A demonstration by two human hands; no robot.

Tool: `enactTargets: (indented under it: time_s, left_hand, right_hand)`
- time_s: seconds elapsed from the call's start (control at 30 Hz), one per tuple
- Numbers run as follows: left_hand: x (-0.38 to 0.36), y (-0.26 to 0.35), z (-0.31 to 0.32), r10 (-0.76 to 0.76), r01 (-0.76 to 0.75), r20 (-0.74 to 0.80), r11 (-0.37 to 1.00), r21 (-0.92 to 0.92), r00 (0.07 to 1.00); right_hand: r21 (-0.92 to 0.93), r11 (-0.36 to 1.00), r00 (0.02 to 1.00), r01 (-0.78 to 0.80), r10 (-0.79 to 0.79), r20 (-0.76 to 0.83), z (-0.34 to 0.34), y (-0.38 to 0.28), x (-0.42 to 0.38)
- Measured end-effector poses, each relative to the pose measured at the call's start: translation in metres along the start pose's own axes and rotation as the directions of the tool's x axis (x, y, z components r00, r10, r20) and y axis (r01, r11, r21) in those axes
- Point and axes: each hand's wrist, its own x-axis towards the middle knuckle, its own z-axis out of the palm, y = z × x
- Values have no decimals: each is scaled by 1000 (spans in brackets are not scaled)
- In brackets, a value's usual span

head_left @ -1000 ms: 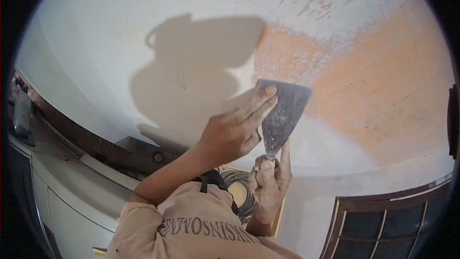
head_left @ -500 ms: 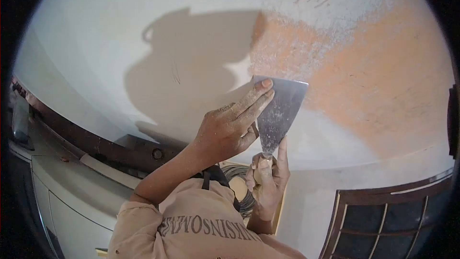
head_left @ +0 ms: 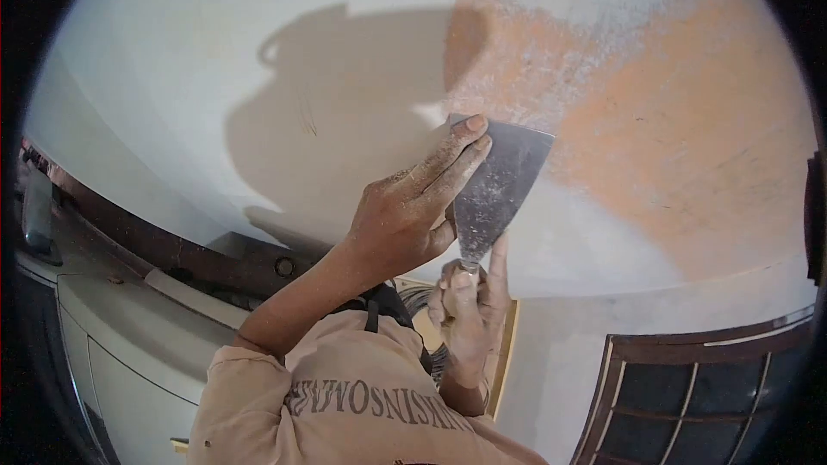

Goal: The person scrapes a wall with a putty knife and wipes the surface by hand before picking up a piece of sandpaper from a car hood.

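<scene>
A wide-bladed paint scraper [head_left: 500, 176] has its broad edge against the white wall [head_left: 345, 103], at the lower border of a scuffed orange patch [head_left: 698, 129]. My right hand [head_left: 474, 301] is wrapped around the handle, with a finger extended along the base of the blade. My left hand [head_left: 409, 207] grips the blade's left side, two dusty fingertips pressed flat on its face and the thumb by its edge. Pale dust speckles the metal and both hands. The handle is mostly hidden by my right hand.
A dark-framed window [head_left: 698, 396] with panes is at lower right. To the left, a grey cabinet-like surface [head_left: 129, 336] and a dark ledge [head_left: 189, 258] run along the wall. Below my hands lie coiled cable [head_left: 417, 300] and a yellowish strip [head_left: 506, 362]. My shadow falls on the wall.
Both hands and the scraper have moved slightly up and a little left in view, with the blade still against the wall. The grip looks the same.
</scene>
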Motion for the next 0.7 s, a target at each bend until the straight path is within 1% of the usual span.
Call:
enactTargets:
  time_s: [0.03, 0.13, 0.23, 0.27, 0.33, 0.37, 0.43, 0.57, 0.67, 0.7]
  left_hand:
    - [-3, 0, 1, -8, 8, -15, 1000, 3, 1000]
    - [-9, 3, -4, 10, -16, 84, 998, 65, 996]
    - [-1, 0, -3, 12, -12, -27, 1000, -20, 1000]
    - [-4, 2, -3, -9, 9, 1, 1000, -19, 1000]
    - [-3, 4, -7, -24, 24, 46, 1000, 0, 999]
    - [-8, -2, -5, 54, -55, 30, 998, 35, 998]
    - [-7, -5, -5, 44, -45, 41, 999, 18, 998]
    - [-6, -6, -6, 45, -48, 87, 998, 28, 995]
    - [-12, -1, -7, -13, 15, 94, 1000, -12, 995]
    - [-15, -2, -6, 2, -2, 81, 1000, -5, 997]
  right_hand:
    - [-6, 1000, 1000, -6, 6, -7, 4, 0, 3]
    - [-124, 992, 1000, 10, -11, -5, -4, 1, 3]
    - [-71, 996, 998, 56, -54, 29, 3, 1, 13]
    - [-61, 996, 997, 66, -64, 31, 6, -1, 15]
    - [-48, 999, 999, 18, -17, 28, -1, -3, 10]
    - [-52, 999, 1000, 4, -2, 27, -7, -1, 4]
    - [-87, 996, 1000, -19, 20, 19, -6, -1, 2]
    - [-61, 998, 999, -17, 19, 37, -10, 1, 0]
    - [-38, 999, 999, -12, 14, 47, -7, 4, -2]
    - [-38, 999, 999, -1, 3, 54, -9, 7, 0]
